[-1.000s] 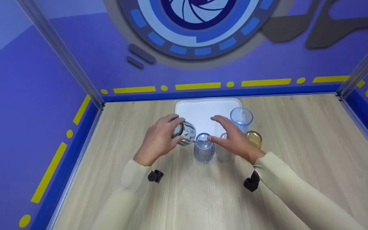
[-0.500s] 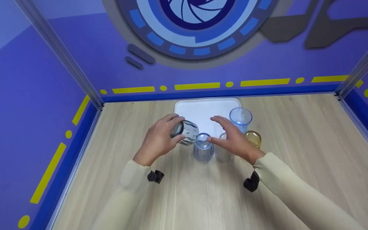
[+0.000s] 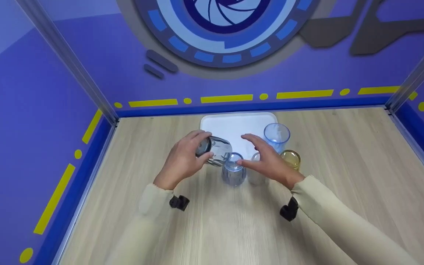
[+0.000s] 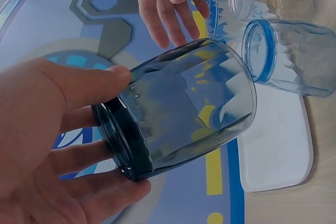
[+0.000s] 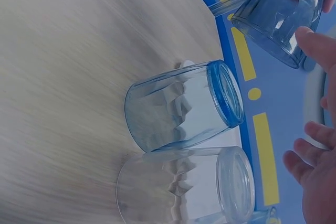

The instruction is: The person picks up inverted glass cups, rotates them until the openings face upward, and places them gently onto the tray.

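Above the wooden table [image 3: 212,228], left hand [image 3: 180,162] grips tilted dark-tinted faceted glass [image 3: 215,150], fingers curled round its base. Right hand [image 3: 269,162], fingers spread and relaxed, partly hides upside-down clear glass [image 3: 255,176] beside blue glass [image 3: 233,172].

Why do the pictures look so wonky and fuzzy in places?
Head view: evenly lit, walls bend at the edges. Left wrist view: the left hand is so close that it looks huge, and wall colours mirror in its dark glass. Right wrist view: the table is smeared, while the blue glass looks sharper.
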{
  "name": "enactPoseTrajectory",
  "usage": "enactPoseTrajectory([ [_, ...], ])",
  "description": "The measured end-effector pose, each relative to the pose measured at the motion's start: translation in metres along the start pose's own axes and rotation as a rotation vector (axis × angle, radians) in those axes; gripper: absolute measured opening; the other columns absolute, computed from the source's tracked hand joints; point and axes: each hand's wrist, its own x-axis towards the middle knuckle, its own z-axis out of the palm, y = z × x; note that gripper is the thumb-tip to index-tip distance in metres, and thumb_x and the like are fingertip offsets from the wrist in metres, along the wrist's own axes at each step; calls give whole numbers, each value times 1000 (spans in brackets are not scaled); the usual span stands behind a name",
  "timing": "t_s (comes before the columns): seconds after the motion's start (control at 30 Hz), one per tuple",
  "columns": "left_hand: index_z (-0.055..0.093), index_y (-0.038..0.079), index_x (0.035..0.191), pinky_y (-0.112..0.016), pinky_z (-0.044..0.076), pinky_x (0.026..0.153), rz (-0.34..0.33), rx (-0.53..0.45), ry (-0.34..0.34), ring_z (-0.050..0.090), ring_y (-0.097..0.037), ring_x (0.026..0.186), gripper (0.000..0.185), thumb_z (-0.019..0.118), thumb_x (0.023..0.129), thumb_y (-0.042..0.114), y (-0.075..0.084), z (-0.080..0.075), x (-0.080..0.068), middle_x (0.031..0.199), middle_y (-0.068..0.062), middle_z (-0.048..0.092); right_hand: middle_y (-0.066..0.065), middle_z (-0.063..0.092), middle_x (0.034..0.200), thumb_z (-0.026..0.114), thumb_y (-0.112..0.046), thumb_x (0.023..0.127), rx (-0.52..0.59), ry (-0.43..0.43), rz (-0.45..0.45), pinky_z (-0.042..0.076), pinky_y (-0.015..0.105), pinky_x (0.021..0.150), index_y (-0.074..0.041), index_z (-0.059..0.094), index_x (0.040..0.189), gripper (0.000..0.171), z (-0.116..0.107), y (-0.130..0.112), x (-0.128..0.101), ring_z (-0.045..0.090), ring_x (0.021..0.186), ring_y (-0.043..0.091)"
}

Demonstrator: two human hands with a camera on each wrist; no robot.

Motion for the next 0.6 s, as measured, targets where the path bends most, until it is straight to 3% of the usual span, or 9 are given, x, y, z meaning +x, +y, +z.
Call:
enactPoseTrajectory([
  [0.37,54,18,136,-43,46,104,-57,-47,-34,55,-24,126,50,68,90,29,0,2,1,138,-6,55,-7,32,156,73,-54,79,13,-1,-36,37,53,111,-35,35,146,80,3,2,0,39,138,27],
  [0.6,54,13,136,-44,47,102,-6,-96,-6,56,-25,124,48,66,92,29,-1,5,1,136,-9,57,-7,35,154,73,-58,76,42,-2,-12,36,50,112,-37,35,145,82,4,2,1,36,141,25],
])
